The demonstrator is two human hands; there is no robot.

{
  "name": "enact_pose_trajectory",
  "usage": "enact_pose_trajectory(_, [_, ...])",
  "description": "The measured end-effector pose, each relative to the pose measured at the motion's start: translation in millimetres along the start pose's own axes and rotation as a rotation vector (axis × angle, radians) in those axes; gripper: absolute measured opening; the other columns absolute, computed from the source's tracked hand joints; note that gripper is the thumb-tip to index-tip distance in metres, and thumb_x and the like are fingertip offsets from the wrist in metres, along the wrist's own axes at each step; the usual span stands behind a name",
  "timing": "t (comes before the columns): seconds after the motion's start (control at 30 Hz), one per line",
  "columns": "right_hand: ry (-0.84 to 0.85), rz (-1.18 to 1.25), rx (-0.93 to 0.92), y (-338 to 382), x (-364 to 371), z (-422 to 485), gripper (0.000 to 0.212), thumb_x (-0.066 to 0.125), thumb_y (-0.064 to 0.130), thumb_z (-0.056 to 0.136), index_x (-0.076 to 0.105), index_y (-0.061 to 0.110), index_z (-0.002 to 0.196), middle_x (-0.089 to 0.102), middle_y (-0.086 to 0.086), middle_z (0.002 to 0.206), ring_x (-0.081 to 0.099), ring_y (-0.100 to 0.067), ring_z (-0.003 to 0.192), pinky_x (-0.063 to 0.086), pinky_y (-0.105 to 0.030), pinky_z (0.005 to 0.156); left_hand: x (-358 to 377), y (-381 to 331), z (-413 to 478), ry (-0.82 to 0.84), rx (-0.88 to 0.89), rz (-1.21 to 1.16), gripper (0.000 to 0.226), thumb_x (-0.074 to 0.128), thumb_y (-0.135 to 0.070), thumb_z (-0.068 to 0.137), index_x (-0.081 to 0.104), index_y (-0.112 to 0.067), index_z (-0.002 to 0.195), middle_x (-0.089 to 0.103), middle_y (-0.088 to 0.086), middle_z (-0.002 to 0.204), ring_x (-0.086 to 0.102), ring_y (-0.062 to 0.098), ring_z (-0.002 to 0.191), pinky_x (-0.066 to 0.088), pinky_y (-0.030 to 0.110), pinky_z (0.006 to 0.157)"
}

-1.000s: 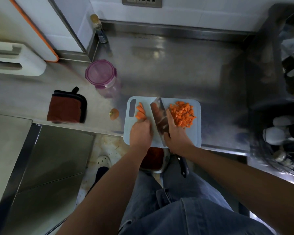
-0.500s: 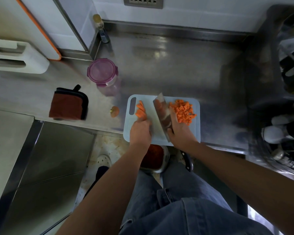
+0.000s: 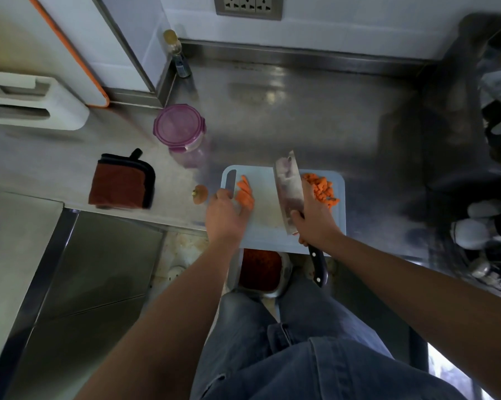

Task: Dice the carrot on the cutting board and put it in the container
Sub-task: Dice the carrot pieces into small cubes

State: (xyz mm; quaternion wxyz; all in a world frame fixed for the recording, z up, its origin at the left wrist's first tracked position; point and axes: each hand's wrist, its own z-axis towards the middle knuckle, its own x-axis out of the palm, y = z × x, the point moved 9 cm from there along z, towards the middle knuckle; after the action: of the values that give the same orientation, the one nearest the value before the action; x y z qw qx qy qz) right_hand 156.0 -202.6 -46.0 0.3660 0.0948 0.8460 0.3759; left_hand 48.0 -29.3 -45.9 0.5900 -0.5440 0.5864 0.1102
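Observation:
A pale blue cutting board point(image 3: 265, 180) lies at the counter's front edge. Several carrot strips point(image 3: 246, 192) lie on its left part, and a heap of diced carrot point(image 3: 322, 189) sits on its right part. My left hand point(image 3: 225, 213) rests at the board's left side, fingers on the strips. My right hand point(image 3: 315, 215) grips a cleaver point(image 3: 288, 186); its broad blade lies across the board's middle between strips and dice, with the dark handle sticking out over the edge. A container with a purple lid point(image 3: 183, 131) stands behind the board to the left, lid on.
A carrot end point(image 3: 200, 194) lies on the counter left of the board. A folded brown cloth point(image 3: 122, 181) lies further left. A small bottle point(image 3: 177, 53) stands in the back corner. A dish rack point(image 3: 486, 168) fills the right side. Below the counter edge sits a bin with orange scraps point(image 3: 261, 271).
The cleaver has swept the dice to the right into a tighter heap and now stands more upright. My left hand slid left, uncovering the carrot strips.

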Motion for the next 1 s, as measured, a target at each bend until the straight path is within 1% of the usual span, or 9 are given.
enact_pose_trajectory(0.13, [0.014,-0.023,0.005,0,5,3,0.070,0.043,0.008,0.098,0.005,0.034,0.152,0.063,-0.011,0.078,0.062,-0.021,0.045,0.055,-0.034,0.040,13,-1,9,0.093,-0.021,0.063,0.054,0.071,-0.038,0.082,0.055,-0.005,0.121,0.053,0.014,0.117,0.058,0.030,0.103,0.045,0.035,0.088])
enact_pose_trajectory(0.27, [0.030,-0.025,0.034,-1,9,4,0.071,0.043,0.009,0.099,0.003,0.033,0.152,0.062,-0.010,0.077,0.064,-0.023,0.050,0.053,-0.029,0.041,13,-4,10,0.060,-0.007,0.059,0.036,0.069,-0.031,0.083,0.061,-0.006,0.109,0.055,0.014,0.110,0.060,0.031,0.096,0.049,0.037,0.085])
enact_pose_trajectory(0.33, [0.034,-0.016,0.035,-1,10,6,0.070,0.043,0.009,0.099,0.005,0.033,0.152,0.062,-0.010,0.077,0.064,-0.024,0.051,0.054,-0.031,0.042,11,-5,11,0.056,0.008,0.056,0.031,0.069,-0.029,0.083,0.063,-0.007,0.103,0.057,0.013,0.105,0.060,0.029,0.092,0.050,0.036,0.082])
enact_pose_trajectory(0.5, [0.031,-0.010,0.000,3,10,9,0.068,0.043,0.008,0.099,0.007,0.032,0.152,0.063,-0.010,0.079,0.063,-0.021,0.047,0.054,-0.030,0.041,4,-8,9,0.052,0.055,0.059,0.033,0.072,-0.032,0.079,0.063,-0.008,0.101,0.060,0.010,0.100,0.061,0.028,0.089,0.051,0.037,0.080])
enact_pose_trajectory(0.63, [0.040,-0.025,-0.012,2,9,10,0.065,0.043,0.009,0.099,0.011,0.031,0.151,0.065,-0.011,0.084,0.061,-0.016,0.043,0.051,-0.026,0.040,1,-8,7,0.048,0.076,0.096,0.027,0.072,-0.032,0.081,0.062,-0.011,0.097,0.063,0.007,0.095,0.062,0.024,0.087,0.048,0.032,0.075])
enact_pose_trajectory(0.7, [0.045,-0.030,-0.015,2,9,10,0.066,0.044,0.010,0.099,0.010,0.033,0.151,0.066,-0.011,0.090,0.062,-0.017,0.044,0.052,-0.027,0.041,2,-9,5,0.055,0.088,0.101,0.025,0.072,-0.032,0.081,0.065,-0.014,0.096,0.063,0.005,0.094,0.062,0.023,0.086,0.045,0.028,0.072])
enact_pose_trajectory(0.77, [0.041,-0.029,-0.018,1,9,9,0.068,0.045,0.010,0.099,0.008,0.034,0.151,0.065,-0.011,0.087,0.061,-0.018,0.043,0.053,-0.029,0.040,4,-10,4,0.060,0.093,0.097,0.024,0.073,-0.035,0.080,0.067,-0.016,0.095,0.062,0.004,0.092,0.061,0.022,0.084,0.043,0.026,0.071])
enact_pose_trajectory(0.9, [0.042,-0.026,-0.022,-1,8,9,0.069,0.044,0.010,0.098,0.006,0.033,0.151,0.066,-0.012,0.092,0.061,-0.016,0.042,0.051,-0.027,0.039,6,-12,4,0.056,0.104,0.117,0.024,0.071,-0.039,0.082,0.069,-0.016,0.091,0.061,0.006,0.089,0.059,0.021,0.081,0.043,0.027,0.071])
enact_pose_trajectory(1.0, [0.038,-0.038,-0.011,-3,6,8,0.070,0.043,0.009,0.099,0.005,0.033,0.152,0.065,-0.012,0.086,0.062,-0.018,0.046,0.051,-0.027,0.040,5,-12,4,0.059,0.109,0.156,0.028,0.068,-0.041,0.085,0.066,-0.015,0.095,0.061,0.006,0.090,0.061,0.023,0.082,0.045,0.029,0.071])
